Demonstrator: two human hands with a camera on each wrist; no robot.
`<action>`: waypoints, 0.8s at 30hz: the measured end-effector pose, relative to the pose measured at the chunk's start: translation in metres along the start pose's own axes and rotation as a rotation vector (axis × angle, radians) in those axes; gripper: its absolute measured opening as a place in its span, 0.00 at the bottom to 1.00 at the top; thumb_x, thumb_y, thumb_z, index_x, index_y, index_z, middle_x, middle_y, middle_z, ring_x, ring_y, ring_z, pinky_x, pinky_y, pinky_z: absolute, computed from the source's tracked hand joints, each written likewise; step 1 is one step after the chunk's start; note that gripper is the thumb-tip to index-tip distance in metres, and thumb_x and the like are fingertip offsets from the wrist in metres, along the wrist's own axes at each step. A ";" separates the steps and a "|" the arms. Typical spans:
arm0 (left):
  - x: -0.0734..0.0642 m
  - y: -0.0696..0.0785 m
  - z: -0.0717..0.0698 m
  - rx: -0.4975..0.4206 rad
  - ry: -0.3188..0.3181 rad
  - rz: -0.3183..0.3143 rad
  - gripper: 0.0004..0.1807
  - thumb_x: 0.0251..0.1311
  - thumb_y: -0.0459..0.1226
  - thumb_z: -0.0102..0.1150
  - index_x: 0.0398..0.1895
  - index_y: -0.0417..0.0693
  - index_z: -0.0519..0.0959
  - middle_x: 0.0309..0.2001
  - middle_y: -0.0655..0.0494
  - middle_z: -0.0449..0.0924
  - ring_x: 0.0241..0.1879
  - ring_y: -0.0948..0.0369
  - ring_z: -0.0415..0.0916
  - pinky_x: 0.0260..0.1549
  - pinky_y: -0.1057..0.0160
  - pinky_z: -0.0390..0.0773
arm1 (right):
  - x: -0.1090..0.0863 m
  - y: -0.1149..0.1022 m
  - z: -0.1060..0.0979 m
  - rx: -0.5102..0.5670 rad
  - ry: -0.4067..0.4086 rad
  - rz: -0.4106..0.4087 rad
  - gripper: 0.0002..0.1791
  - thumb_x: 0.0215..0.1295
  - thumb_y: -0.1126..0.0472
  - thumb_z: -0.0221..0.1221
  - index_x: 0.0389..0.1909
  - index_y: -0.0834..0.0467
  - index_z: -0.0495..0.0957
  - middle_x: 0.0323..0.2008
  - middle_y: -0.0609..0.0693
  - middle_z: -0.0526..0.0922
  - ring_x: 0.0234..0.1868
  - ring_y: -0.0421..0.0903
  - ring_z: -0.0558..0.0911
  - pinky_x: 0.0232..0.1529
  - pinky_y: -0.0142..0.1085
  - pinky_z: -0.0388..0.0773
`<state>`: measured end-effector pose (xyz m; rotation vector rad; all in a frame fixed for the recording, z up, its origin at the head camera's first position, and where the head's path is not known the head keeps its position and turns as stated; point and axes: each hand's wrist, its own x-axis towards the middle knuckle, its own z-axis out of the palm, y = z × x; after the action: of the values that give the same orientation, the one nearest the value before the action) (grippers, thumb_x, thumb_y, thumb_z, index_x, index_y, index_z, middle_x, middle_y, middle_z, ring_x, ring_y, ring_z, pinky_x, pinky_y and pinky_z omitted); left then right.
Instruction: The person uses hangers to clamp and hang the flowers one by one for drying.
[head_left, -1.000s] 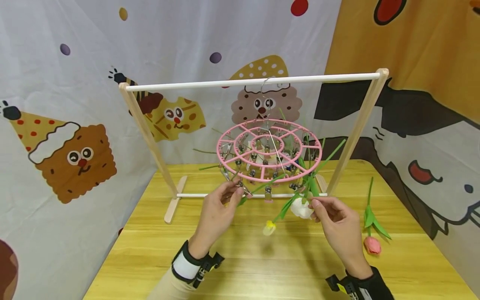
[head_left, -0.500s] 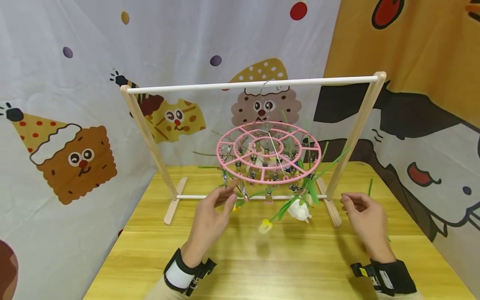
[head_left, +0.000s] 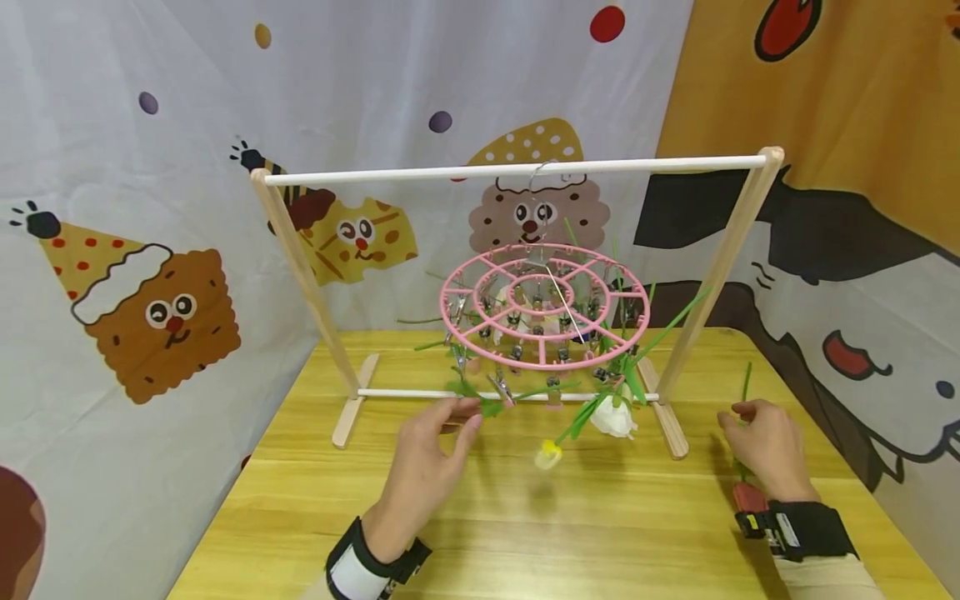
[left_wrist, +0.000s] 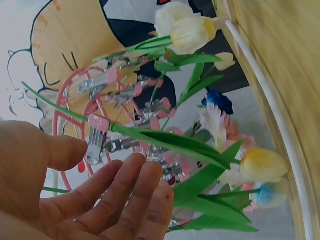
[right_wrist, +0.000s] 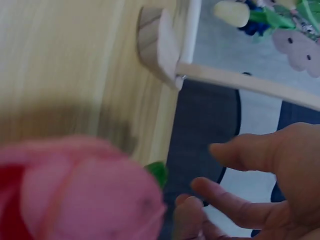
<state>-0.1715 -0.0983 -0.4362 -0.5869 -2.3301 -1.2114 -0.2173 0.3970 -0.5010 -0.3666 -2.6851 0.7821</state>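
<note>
A pink round clip hanger [head_left: 543, 366] hangs with several artificial flowers clipped by their stems. My left hand [head_left: 431, 467] is just below its front left edge, holding nothing. In the left wrist view its thumb and spread fingers lie beside a metal clip [left_wrist: 96, 142] that grips the stem of a yellow-white tulip [left_wrist: 262, 165]. On the right, my right hand [head_left: 768, 442] is over a pink tulip [head_left: 750, 497] lying on the table, partly covering its stem and leaves. The tulip's bloom [right_wrist: 95, 195] looms large in the right wrist view, with thumb and fingers apart beyond it.
A wooden stand with a white top bar [head_left: 517, 170] carries the hanger; its right foot [head_left: 666, 425] stands left of my right hand. A white flower [head_left: 613, 417] and a pale tulip [head_left: 549, 455] dangle low at the front. A printed curtain [head_left: 360, 83] backs the table.
My right hand has let go of the white flower and moved right to above the pink tulip. My left hand has come away from the clip, down and slightly toward me.
</note>
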 end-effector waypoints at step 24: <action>-0.019 0.017 0.035 -0.097 -0.229 0.051 0.10 0.87 0.40 0.68 0.61 0.51 0.92 0.54 0.57 0.96 0.51 0.66 0.91 0.53 0.59 0.95 | 0.005 0.016 0.012 -0.072 -0.140 0.106 0.25 0.76 0.67 0.66 0.63 0.82 0.75 0.48 0.80 0.86 0.38 0.66 0.85 0.28 0.42 0.78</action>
<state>-0.1534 -0.0632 -0.4548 -0.8541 -2.4347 -1.2993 -0.2242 0.4063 -0.5184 -0.4926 -2.8499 0.7688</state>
